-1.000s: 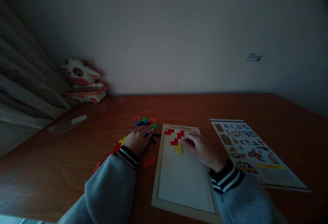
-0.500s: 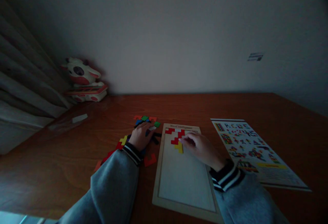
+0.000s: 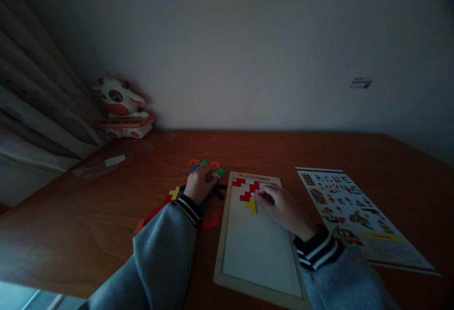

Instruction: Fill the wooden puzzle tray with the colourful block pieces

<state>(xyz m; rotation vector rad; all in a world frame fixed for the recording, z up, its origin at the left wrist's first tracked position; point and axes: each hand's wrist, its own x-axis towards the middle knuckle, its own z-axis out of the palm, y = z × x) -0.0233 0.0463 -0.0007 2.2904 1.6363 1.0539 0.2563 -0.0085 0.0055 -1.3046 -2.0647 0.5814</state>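
A shallow wooden puzzle board (image 3: 260,253) lies on the table with red pieces (image 3: 245,198) and a yellow piece (image 3: 252,206) in its upper part. My right hand (image 3: 283,208) is over the board's upper right, its fingers pinched beside the red and yellow pieces; whatever they hold is too small to name. Left of the board, my left hand (image 3: 201,184) rests over a heap of coloured pieces, fingers curled close to a small whitish piece and a green piece (image 3: 221,172). Its palm side is hidden, so its grip is unclear.
A printed pattern sheet (image 3: 358,215) lies right of the board. Near my left sleeve are a yellow piece (image 3: 174,193) and an orange-red piece (image 3: 211,222). A cow-shaped toy (image 3: 122,106) stands at the back left, beside a curtain (image 3: 39,92).
The whole view has shifted slightly. My left hand's fingers are drawn together more around the whitish piece. My right hand stays at nearly the same spot on the board.
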